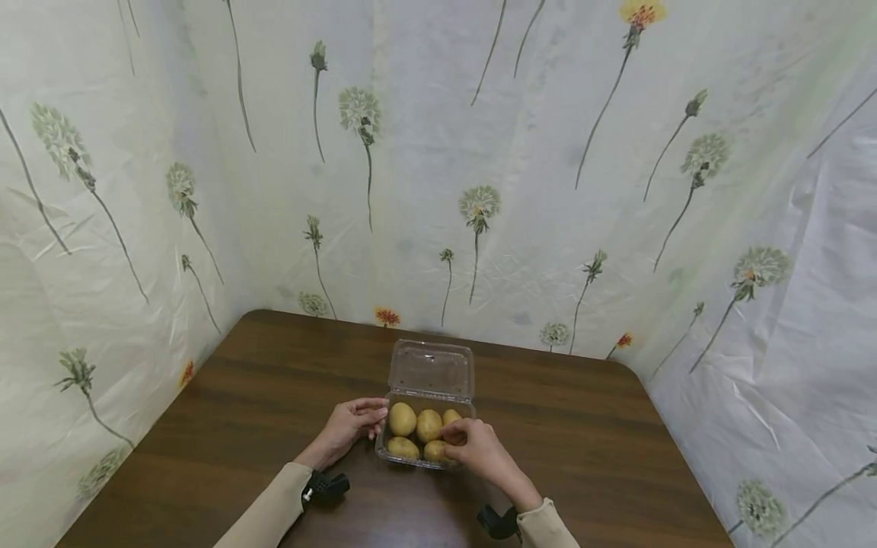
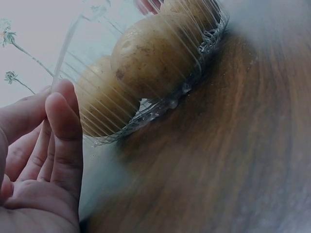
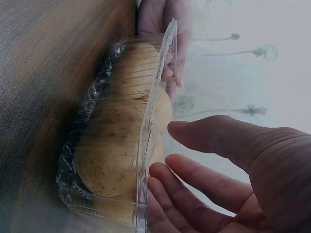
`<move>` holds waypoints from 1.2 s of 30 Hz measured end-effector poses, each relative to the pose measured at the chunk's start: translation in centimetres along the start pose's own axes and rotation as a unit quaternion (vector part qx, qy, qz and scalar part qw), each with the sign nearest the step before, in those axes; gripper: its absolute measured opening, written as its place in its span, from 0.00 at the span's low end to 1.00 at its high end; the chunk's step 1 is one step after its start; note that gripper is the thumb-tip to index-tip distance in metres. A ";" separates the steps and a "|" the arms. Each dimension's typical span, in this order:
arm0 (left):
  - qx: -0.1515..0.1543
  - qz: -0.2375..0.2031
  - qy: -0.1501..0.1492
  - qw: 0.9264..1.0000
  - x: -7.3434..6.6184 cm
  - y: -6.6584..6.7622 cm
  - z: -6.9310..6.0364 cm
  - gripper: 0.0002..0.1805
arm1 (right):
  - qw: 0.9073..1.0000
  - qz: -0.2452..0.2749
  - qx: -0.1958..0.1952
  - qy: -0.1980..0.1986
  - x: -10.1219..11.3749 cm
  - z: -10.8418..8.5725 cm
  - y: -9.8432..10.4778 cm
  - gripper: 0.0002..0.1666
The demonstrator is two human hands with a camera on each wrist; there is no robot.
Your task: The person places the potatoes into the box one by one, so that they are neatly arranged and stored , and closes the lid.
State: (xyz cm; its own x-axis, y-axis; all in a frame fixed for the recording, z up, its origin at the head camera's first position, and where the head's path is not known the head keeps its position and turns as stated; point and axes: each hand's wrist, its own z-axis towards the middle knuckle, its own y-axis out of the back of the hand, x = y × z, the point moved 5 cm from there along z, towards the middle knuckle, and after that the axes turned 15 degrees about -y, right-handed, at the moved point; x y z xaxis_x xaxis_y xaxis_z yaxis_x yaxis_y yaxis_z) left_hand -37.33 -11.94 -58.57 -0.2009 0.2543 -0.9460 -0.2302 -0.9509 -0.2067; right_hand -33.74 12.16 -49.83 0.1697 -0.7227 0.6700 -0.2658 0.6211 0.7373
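A clear plastic clamshell box (image 1: 419,463) sits on the table with its lid (image 1: 432,370) raised at the back. Several yellow-brown potatoes (image 1: 402,419) lie inside it. At the box's left side, my left hand (image 1: 351,426) pinches the rim between thumb and fingers; the left wrist view shows this grip on the clear edge (image 2: 63,51). My right hand (image 1: 479,450) is over the right part of the box, its fingertips close to a potato (image 1: 429,425). In the right wrist view its thumb and fingers (image 3: 187,194) stand apart with nothing between them. Whether they touch a potato, I cannot tell.
The box stands on a dark brown wooden table (image 1: 301,365) with rounded far corners. A pale curtain (image 1: 411,190) printed with dandelions hangs behind the table and along both sides. Each wrist carries a black camera mount (image 1: 325,487).
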 end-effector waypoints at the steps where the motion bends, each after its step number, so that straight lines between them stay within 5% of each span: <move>1: -0.001 0.000 0.001 1.000 0.0 0.0 0.0 0.27 | 1.000 0.003 0.000 -0.001 -0.1 0.0 0.0 0.15; 8: -0.004 0.004 0.001 1.000 0.1 0.0 -0.1 0.26 | 0.999 0.031 -0.011 -0.013 -0.3 0.1 0.4 0.17; 18: -0.005 -0.001 -0.008 1.000 0.1 0.0 -0.2 0.28 | 0.994 0.067 -0.086 -0.025 -0.6 -0.1 2.0 0.15; 29: -0.026 0.044 -0.026 0.998 -0.8 0.2 0.4 0.33 | 0.971 0.176 -0.136 -0.083 -2.7 0.6 3.7 0.20; 36: -0.053 0.051 -0.021 0.997 -1.6 0.7 0.9 0.35 | 0.959 0.208 -0.140 -0.130 -3.8 0.9 4.9 0.36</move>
State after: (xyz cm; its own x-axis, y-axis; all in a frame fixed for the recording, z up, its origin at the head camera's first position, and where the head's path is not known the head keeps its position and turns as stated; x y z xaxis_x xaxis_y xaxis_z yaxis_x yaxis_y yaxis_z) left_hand -38.07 -12.79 -57.00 -0.2588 0.1595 -0.9527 -0.1045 -0.9851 -0.1366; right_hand -36.55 17.66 -48.89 -0.1482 -0.4234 0.8938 0.0122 0.9029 0.4297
